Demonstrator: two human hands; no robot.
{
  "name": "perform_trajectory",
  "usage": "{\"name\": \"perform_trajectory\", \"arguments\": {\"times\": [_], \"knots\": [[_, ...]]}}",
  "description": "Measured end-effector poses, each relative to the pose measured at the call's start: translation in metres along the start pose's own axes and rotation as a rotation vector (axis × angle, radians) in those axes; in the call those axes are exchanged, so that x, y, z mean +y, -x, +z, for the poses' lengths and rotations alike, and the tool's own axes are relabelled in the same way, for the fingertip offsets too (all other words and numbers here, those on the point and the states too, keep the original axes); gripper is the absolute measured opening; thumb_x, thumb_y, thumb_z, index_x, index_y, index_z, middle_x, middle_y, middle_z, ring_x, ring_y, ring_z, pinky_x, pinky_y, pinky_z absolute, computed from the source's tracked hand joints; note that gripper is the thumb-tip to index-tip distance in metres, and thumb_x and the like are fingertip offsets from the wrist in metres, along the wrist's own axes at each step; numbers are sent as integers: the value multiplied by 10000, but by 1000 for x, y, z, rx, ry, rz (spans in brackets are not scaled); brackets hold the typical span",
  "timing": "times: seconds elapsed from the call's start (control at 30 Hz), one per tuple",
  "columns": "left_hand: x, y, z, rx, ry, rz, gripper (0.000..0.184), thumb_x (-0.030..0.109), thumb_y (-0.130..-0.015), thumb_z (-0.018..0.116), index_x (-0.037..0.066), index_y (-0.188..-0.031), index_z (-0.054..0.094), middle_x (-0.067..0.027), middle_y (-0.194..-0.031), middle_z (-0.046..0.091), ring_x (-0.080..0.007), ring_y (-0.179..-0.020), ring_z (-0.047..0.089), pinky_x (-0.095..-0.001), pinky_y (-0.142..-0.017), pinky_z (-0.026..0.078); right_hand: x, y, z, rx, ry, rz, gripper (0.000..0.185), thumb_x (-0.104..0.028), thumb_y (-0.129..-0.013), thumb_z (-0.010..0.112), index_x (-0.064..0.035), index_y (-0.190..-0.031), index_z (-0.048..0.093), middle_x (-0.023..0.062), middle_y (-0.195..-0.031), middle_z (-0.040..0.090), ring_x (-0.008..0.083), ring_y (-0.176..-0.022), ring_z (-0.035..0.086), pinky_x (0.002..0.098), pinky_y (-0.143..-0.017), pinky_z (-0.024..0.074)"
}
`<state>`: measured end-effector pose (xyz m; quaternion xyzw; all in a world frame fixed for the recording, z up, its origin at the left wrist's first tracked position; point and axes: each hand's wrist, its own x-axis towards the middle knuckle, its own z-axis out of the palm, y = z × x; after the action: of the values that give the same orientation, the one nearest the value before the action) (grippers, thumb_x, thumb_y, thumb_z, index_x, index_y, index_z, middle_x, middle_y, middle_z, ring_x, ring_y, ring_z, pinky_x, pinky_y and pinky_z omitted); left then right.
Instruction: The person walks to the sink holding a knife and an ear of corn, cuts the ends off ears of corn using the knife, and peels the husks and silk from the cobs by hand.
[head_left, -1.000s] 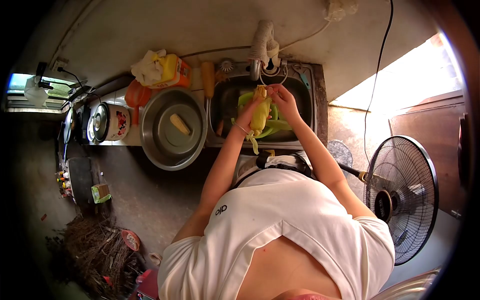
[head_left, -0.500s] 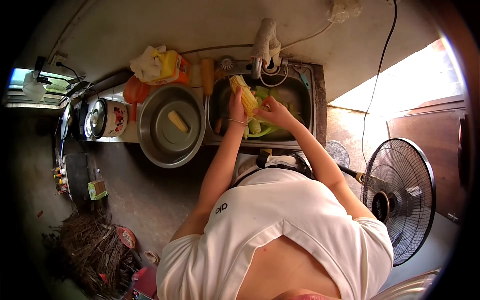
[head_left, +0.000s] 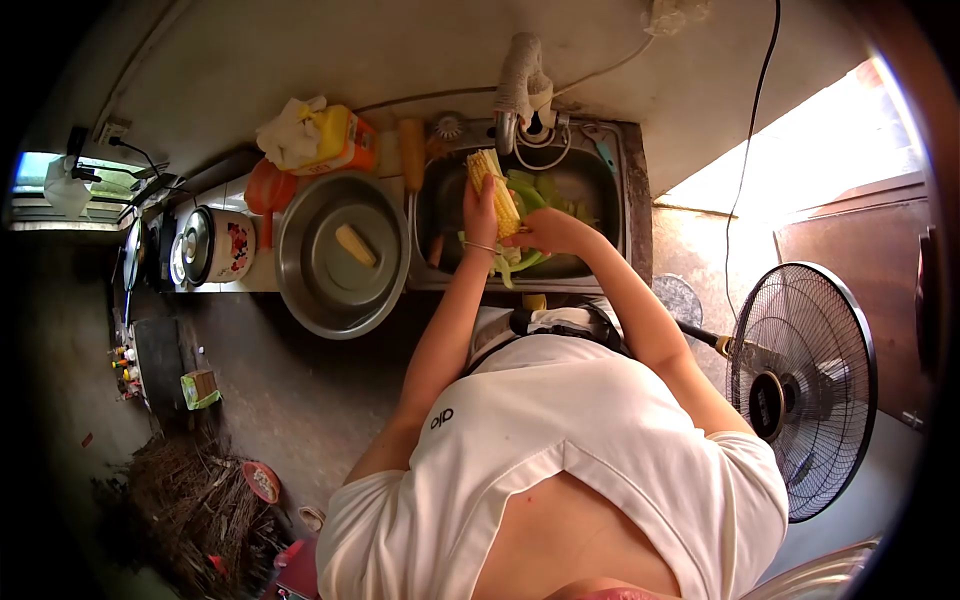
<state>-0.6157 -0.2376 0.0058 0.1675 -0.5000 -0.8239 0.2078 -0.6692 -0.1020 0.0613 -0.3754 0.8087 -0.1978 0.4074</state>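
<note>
My left hand [head_left: 481, 212] is wrapped round a yellow ear of corn [head_left: 496, 185], holding it tilted above the sink [head_left: 624, 215]. At the lower end of the ear, my right hand [head_left: 556, 232] has its fingers closed against it; the fingertips are partly hidden. Green corn husks [head_left: 535, 190] lie in the sink behind and below my hands, and some hang under the ear. To the left, a second, bare ear of corn [head_left: 355, 245] rests in a large metal basin [head_left: 292, 280].
A towel-wrapped faucet [head_left: 516, 95] stands behind the sink. On the counter are a red plastic scoop [head_left: 270, 185], a yellow-orange container [head_left: 340, 140] and a rice cooker [head_left: 225, 245]. A standing fan [head_left: 800, 390] is close on my right, with a bundle of twigs [head_left: 190, 500] on the floor at left.
My right hand has turned and shifted slightly, its fingers now lower at the end of the ear. The ear stands a little more upright, and husk strips hang below it.
</note>
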Motion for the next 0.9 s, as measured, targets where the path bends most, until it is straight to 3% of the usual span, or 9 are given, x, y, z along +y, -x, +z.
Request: {"name": "perform_trajectory", "arguments": {"times": [0.13,0.23,0.3,0.37,0.53,0.63,0.7,0.73,0.9], "knots": [[5,-1,0,-3,15,17,441,397,-918,533,26,-1149,470,-104,-947,579,-185,-773,613,-316,-640,541,2,4,3,27,-138,-35,504,-499,-812,634,-1,-736,634,76,-522,524,189,-489,535,313,-515,427],[10,-6,2,-26,95,-62,440,414,-916,524,22,-1117,503,-104,-915,582,-186,-765,611,-317,-648,539,8,9,3,68,-260,-35,398,-409,-829,646,-12,-812,657,56,-529,506,144,-480,486,287,-494,399],[6,-15,-4,-51,141,-127,444,425,-914,521,21,-1099,521,-103,-897,583,-189,-763,610,-320,-654,539,13,12,6,97,-546,-184,299,-314,-839,650,-17,-871,672,39,-562,521,114,-506,485,272,-486,387],[4,-24,-10,-111,343,-313,453,427,-923,504,8,-1096,517,-110,-890,599,-192,-707,602,-322,-618,525,24,10,6,106,-500,-141,288,-289,-840,650,-17,-936,658,31,-586,534,108,-514,483,271,-488,389],[8,-25,-4,-52,480,-332,461,436,-926,492,10,-1100,522,-120,-897,598,-214,-748,602,-331,-668,521,44,4,10,142,-435,-48,400,-281,-832,663,-26,-1131,588,15,-684,572,93,-548,473,261,-505,398],[2,-26,1,-40,572,-290,465,439,-911,516,26,-1125,512,-101,-979,586,-215,-861,587,-352,-743,514,56,-21,42,548,-402,-435,504,-311,-836,664,-60,-1247,516,22,-748,583,90,-564,468,249,-521,401],[0,-26,3,-46,608,-268,471,438,-896,540,40,-1145,504,-84,-1032,575,-213,-943,573,-365,-795,508,25,-11,35,129,-489,-69,450,-341,-846,654,-74,-1199,569,33,-800,594,92,-582,479,258,-534,409],[0,-26,4,8,586,-282,476,442,-910,516,34,-1155,498,-87,-1050,573,-211,-919,578,-365,-767,513,39,-28,52,211,-546,-274,353,-332,-865,631,-58,-1087,627,20,-759,590,87,-580,476,270,-536,412],[9,-36,-9,32,526,-227,484,438,-925,498,38,-1197,478,-100,-1073,573,-213,-911,585,-372,-749,518,34,-17,41,207,-448,-101,323,-330,-896,572,-31,-992,646,46,-683,591,111,-560,492,283,-531,411]]}}
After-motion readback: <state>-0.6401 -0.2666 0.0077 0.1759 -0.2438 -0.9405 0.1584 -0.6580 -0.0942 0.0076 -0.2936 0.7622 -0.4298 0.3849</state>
